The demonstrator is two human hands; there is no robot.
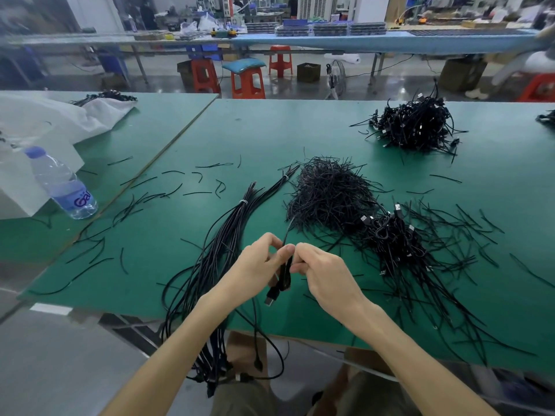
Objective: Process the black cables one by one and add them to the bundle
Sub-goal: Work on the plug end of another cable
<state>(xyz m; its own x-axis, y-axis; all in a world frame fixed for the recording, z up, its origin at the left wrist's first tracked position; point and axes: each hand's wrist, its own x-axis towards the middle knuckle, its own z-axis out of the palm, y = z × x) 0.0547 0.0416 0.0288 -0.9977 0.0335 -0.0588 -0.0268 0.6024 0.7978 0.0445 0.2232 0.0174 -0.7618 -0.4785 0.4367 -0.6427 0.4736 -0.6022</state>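
Both hands meet over the front of the green table (258, 136). My left hand (258, 265) and my right hand (318, 268) pinch one folded black cable (283, 280) between their fingertips; its plug hangs down below them and a thin tie end sticks up. Left of my hands lies the bundle of straightened black cables (222, 235), bound with white ties and drooping over the table's front edge. To the right sits a tangled heap of coiled cables with plugs (393, 241). Behind it is a mound of black twist ties (327, 193).
Loose twist ties (144, 199) litter the table. A water bottle (61, 183) lies at the left beside white bags (45, 118). Another cable heap (417, 124) sits at the far right. Red stools (247, 81) and long benches stand beyond the table.
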